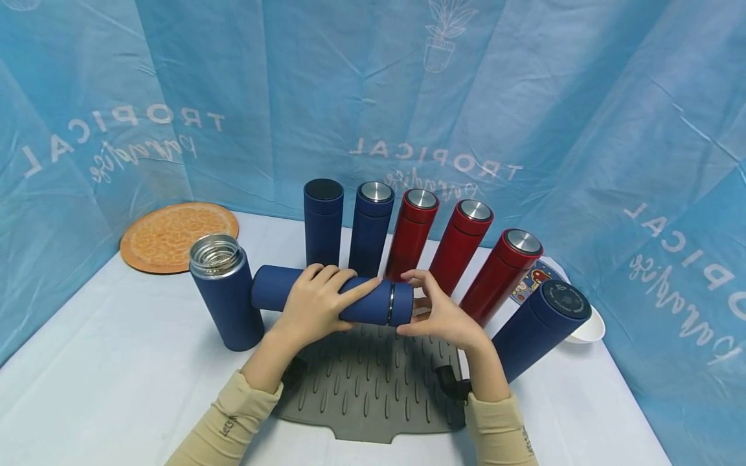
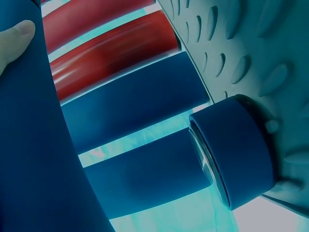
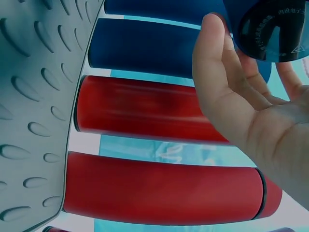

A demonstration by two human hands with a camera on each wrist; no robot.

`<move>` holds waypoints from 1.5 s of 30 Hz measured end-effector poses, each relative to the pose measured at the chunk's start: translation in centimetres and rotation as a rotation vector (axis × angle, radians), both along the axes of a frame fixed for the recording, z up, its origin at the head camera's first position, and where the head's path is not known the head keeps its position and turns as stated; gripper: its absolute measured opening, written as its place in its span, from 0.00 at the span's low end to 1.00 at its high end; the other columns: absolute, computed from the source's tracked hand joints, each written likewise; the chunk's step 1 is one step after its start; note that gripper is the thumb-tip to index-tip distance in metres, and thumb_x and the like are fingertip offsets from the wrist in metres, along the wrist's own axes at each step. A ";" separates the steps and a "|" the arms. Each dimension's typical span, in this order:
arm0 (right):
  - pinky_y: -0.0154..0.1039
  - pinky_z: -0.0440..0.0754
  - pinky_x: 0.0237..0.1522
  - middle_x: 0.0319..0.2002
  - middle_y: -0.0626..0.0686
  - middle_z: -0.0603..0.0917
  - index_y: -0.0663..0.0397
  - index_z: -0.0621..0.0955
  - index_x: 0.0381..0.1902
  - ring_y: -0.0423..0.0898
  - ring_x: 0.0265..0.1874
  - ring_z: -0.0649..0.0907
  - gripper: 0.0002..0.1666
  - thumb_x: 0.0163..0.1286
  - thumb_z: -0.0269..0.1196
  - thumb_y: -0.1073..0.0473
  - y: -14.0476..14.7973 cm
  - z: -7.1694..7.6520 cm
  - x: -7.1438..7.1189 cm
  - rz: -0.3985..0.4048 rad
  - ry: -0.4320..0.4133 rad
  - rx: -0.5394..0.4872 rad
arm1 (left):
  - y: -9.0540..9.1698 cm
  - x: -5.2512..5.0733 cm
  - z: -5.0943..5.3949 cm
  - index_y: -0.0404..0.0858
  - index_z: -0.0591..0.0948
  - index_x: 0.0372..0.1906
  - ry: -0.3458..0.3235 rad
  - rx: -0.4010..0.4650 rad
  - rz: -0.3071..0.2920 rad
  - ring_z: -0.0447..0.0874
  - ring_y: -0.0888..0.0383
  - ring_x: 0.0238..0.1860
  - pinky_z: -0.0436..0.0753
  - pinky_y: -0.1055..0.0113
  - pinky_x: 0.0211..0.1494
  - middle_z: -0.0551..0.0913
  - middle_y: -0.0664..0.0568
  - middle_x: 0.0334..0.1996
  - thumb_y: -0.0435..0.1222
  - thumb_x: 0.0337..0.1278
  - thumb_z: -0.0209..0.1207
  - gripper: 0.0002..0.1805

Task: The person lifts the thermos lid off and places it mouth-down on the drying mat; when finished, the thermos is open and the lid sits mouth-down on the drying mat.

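Note:
A blue thermos (image 1: 367, 299) is held on its side above the grey mat. My left hand (image 1: 317, 301) grips its body, thumb along the near side. Around the lid end at the right curl the fingers and thumb of my right hand (image 1: 440, 310); a shiny band shows between lid and body. The right wrist view shows the black disc (image 3: 275, 31) with printing on that lid's end. An open blue thermos (image 1: 228, 301) with a bare steel mouth stands at the left. On the mat lies a loose blue lid (image 2: 244, 154), hidden in the head view.
Behind the mat (image 1: 373, 388) stand two blue thermoses (image 1: 323, 223) and three red thermoses (image 1: 460, 243). Another blue thermos (image 1: 539, 330) stands at the right, before a white dish (image 1: 588, 329). A round orange board (image 1: 169, 236) lies far left, and a blue curtain (image 1: 361, 97) hangs behind.

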State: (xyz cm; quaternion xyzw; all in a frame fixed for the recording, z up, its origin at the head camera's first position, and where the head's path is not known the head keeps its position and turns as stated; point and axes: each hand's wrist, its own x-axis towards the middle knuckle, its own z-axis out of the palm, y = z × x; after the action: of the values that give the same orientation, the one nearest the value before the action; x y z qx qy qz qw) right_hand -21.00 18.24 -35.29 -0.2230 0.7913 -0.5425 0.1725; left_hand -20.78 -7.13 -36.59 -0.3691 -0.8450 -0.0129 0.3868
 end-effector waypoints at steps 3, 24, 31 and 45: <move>0.50 0.79 0.46 0.60 0.61 0.59 0.42 0.52 0.66 0.58 0.52 0.74 0.43 0.60 0.64 0.56 0.1 0.1 0.1 -0.009 -0.034 0.023 | 0.1 0.0 -0.1 0.55 0.73 0.60 -0.004 0.004 -0.012 0.79 0.49 0.40 0.75 0.55 0.47 0.82 0.49 0.42 0.61 0.17 0.74 0.50; 0.48 0.81 0.34 0.32 0.65 0.82 0.52 0.59 0.60 0.54 0.28 0.84 0.28 0.72 0.42 0.41 0.1 0.3 0.0 -0.048 -0.165 0.097 | 0.5 0.0 -0.2 0.55 0.74 0.59 -0.007 0.019 -0.032 0.80 0.49 0.41 0.75 0.54 0.48 0.82 0.50 0.42 0.58 0.16 0.75 0.48; 0.55 0.79 0.40 0.46 0.64 0.73 0.48 0.55 0.64 0.56 0.31 0.81 0.34 0.65 0.57 0.51 0.5 0.2 0.1 -0.034 -0.103 0.049 | 0.4 0.0 -0.1 0.55 0.74 0.59 -0.007 0.020 -0.028 0.80 0.49 0.41 0.75 0.54 0.48 0.82 0.49 0.43 0.59 0.17 0.75 0.48; 0.46 0.82 0.35 0.41 0.62 0.80 0.58 0.63 0.63 0.52 0.29 0.84 0.40 0.70 0.33 0.32 0.1 0.3 0.1 -0.082 -0.169 0.085 | 0.3 0.1 0.0 0.56 0.73 0.59 -0.015 0.019 -0.017 0.79 0.49 0.41 0.75 0.54 0.48 0.82 0.49 0.43 0.59 0.16 0.75 0.49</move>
State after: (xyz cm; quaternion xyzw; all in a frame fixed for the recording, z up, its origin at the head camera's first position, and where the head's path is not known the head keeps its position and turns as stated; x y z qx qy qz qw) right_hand -20.91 18.31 -34.98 -0.1363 0.8048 -0.5319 0.2254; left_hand -20.69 -6.79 -36.60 -0.3725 -0.8444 -0.0272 0.3840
